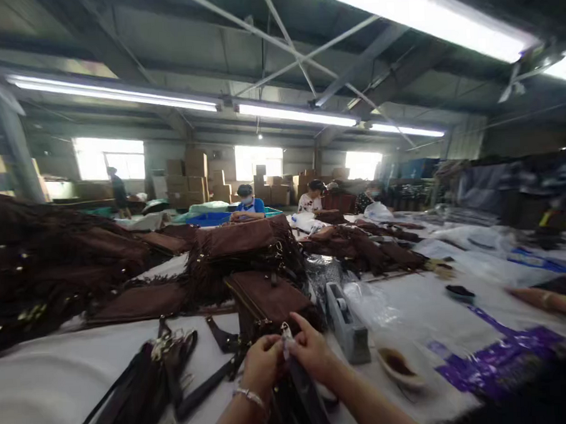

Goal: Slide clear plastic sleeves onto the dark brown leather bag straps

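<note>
My left hand (262, 365) and my right hand (311, 350) meet at the near edge of the table, both closed around a small metal clasp (285, 332) on a dark strap (300, 392) that runs down toward me. A bracelet sits on my left wrist. Just beyond my fingers lies a brown suede fringed bag (267, 298). To the left of my hands lies a bundle of dark straps with metal clips (149, 374).
Piles of brown fringed bags (55, 259) cover the white table (60, 384). A grey tape dispenser (348, 325) and a small dish (397, 364) stand right of my hands, with purple printed plastic bags (495, 356) beyond. Another person's forearm (547, 300) reaches in at right. Several people work at the back near stacked cardboard boxes (187, 175).
</note>
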Available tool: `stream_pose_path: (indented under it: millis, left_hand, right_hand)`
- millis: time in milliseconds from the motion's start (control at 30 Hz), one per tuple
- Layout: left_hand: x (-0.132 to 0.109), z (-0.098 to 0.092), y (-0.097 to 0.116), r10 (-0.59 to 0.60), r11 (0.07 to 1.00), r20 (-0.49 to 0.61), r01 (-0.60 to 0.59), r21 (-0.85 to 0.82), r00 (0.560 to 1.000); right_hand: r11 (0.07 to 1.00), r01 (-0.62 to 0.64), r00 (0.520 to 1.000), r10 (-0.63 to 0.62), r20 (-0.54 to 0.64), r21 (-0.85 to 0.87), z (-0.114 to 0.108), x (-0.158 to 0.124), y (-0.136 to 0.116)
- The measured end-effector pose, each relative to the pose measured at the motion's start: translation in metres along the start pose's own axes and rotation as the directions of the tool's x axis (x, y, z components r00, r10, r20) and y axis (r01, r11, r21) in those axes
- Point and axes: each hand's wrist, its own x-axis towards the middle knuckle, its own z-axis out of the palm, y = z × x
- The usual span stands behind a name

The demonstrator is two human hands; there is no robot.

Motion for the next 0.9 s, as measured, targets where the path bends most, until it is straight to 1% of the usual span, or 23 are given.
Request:
stream_pose_path:
  millis: [100,200,267,333,433,500,633,700,767,833,900]
  left_hand:
    - [0.001,-0.003,0.002,0.015,1.0,-0.012,-0.015,0.023,1.0]
    - [0.003,-0.005,0.004,0.052,0.997,-0.03,-0.051,0.049,0.998]
    - [0.005,-0.005,0.006,0.081,0.995,-0.052,-0.077,0.068,0.995]
    - [0.007,-0.004,0.008,0.103,0.992,-0.082,-0.096,0.084,0.991]
    - [0.011,-0.002,0.011,0.116,0.99,-0.129,-0.105,0.092,0.985]
    - [0.011,0.002,0.012,0.107,0.992,-0.153,-0.095,0.083,0.982]
    - [0.001,0.008,0.008,0.043,0.999,-0.17,-0.043,0.001,0.985]
    - [-0.011,0.009,0.004,-0.028,0.998,-0.154,0.018,-0.064,0.988]
    - [-0.024,0.009,0.0,-0.137,0.983,-0.101,0.122,-0.14,0.985]
    - [-0.037,0.008,-0.004,-0.232,0.953,-0.016,0.224,-0.202,0.973]
    - [-0.048,0.009,-0.005,-0.263,0.936,0.076,0.274,-0.223,0.962]
  right_hand:
    - [1.0,-0.028,0.995,0.027,0.096,0.0,-0.002,0.014,-0.002]
    - [0.996,-0.071,0.989,0.063,0.132,0.057,-0.003,0.021,-0.001]
    - [0.991,-0.096,0.99,0.086,0.108,0.088,-0.002,0.021,0.0]
    - [0.993,-0.085,0.994,0.079,0.07,0.086,-0.001,0.02,-0.001]
    - [0.999,-0.04,0.999,0.04,0.032,0.01,-0.002,0.02,-0.006]
    - [0.997,-0.036,0.999,0.038,0.017,-0.063,-0.003,0.023,-0.009]
    - [0.983,-0.069,0.997,0.062,-0.049,-0.168,-0.004,0.034,-0.014]
    - [0.977,-0.07,0.995,0.053,-0.089,-0.203,-0.002,0.04,-0.014]
    - [0.968,-0.068,0.992,0.04,-0.117,-0.241,0.001,0.045,-0.015]
    - [0.96,-0.064,0.991,0.028,-0.134,-0.273,0.004,0.048,-0.015]
    - [0.954,-0.058,0.99,0.016,-0.143,-0.295,0.006,0.05,-0.016]
